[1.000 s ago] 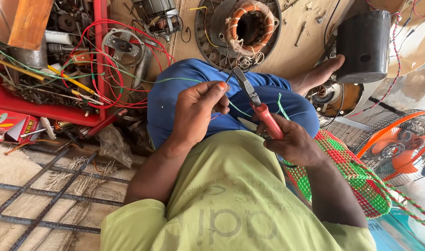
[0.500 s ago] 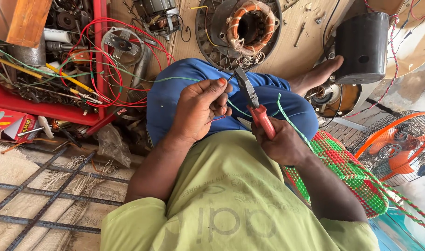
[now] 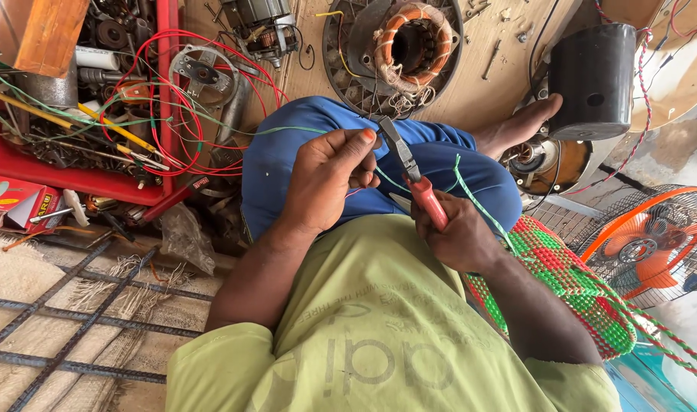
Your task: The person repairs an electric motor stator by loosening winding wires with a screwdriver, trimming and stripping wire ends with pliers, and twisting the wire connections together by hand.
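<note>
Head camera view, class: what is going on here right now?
A seated person works over their lap. The left hand pinches a thin green wire, and the right hand grips red-handled pliers whose tip meets the wire beside the left fingers. A red tray of tangled wires and a copper-wound motor stator lie ahead.

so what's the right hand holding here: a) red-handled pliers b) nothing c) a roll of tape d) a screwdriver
a: the right hand grips red-handled pliers, their metal nose pointing up toward the thin green wire pinched in the left hand.
</note>
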